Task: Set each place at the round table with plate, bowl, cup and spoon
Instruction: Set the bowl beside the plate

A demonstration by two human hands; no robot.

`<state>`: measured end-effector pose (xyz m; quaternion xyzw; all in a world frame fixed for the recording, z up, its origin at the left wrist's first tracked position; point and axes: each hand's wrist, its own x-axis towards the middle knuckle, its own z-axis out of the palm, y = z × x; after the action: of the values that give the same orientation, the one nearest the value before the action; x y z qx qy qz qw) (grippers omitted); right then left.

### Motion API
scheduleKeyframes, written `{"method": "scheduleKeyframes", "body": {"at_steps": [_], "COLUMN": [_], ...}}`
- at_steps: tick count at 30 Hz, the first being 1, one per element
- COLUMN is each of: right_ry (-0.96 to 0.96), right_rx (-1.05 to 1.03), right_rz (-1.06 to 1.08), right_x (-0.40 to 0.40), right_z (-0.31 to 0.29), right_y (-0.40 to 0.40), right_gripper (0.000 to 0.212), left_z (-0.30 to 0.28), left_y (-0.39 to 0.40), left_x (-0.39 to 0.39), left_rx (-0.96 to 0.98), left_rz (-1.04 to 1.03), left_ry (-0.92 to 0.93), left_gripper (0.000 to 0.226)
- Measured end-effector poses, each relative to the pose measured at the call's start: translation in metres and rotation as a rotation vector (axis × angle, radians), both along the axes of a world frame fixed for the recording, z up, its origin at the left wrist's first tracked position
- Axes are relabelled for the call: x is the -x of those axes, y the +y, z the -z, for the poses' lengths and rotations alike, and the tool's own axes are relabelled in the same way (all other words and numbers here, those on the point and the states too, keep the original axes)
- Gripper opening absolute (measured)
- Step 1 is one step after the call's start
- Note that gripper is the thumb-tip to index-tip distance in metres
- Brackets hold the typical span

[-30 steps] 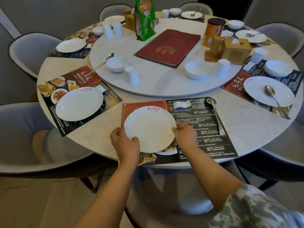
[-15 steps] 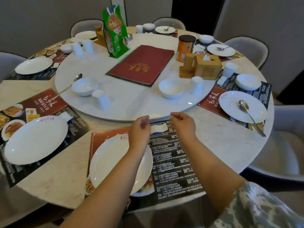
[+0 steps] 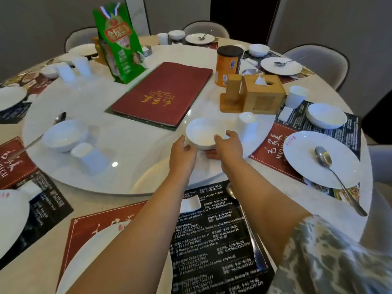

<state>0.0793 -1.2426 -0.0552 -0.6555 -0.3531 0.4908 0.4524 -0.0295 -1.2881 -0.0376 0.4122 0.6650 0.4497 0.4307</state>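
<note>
A small white bowl [image 3: 204,132] sits near the front edge of the white turntable [image 3: 127,166]. My right hand [image 3: 229,145] grips its right side, thumb on the rim. My left hand [image 3: 183,153] cups its left side with curled fingers. A white cup [image 3: 247,126] stands just right of the bowl. At my place lies a placemat [image 3: 212,240] with a white plate [image 3: 70,272], largely hidden by my left arm. A spoon [image 3: 231,192] is mostly covered by my right arm, and a small white spoon rest [image 3: 191,203] lies between my arms.
The turntable also carries a red menu [image 3: 163,94], a green bag [image 3: 118,43], an orange canister [image 3: 228,64], a wooden tissue box [image 3: 263,94], and another bowl [image 3: 63,134] and cup [image 3: 89,155]. The right place has a plate with a spoon [image 3: 320,158], a bowl [image 3: 326,115] and a cup [image 3: 298,96].
Both hands let go of the plate at my place and reached forward over the turntable's edge to the bowl. The view moved closer to the table.
</note>
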Motion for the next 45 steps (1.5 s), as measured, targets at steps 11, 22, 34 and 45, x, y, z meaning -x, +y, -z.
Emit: {"method": "scheduleKeyframes", "body": {"at_steps": [11, 22, 34, 45], "right_ry": [0.007, -0.128, -0.184, -0.468], "right_rx": [-0.069, -0.051, 0.025, 0.022], "right_rz": [0.034, -0.039, -0.104, -0.232], "right_x": [-0.013, -0.029, -0.033, -0.045], "right_z": [-0.023, -0.026, -0.001, 0.001], "right_y": [-0.061, -0.212, -0.260, -0.261], "right_gripper": [0.046, 0.034, 0.032, 0.031], "left_z": [-0.004, 0.000, 0.012, 0.021], "left_y": [-0.037, -0.161, -0.217, -0.207], "left_x": [0.016, 0.028, 0.029, 0.031], "left_rx": [-0.030, -0.019, -0.019, -0.040], "left_rz": [-0.104, 0.038, 0.253, 0.255], "left_ry": [-0.022, 0.094, 0.442, 0.563], "left_gripper": [0.031, 0.030, 0.043, 0.025]}}
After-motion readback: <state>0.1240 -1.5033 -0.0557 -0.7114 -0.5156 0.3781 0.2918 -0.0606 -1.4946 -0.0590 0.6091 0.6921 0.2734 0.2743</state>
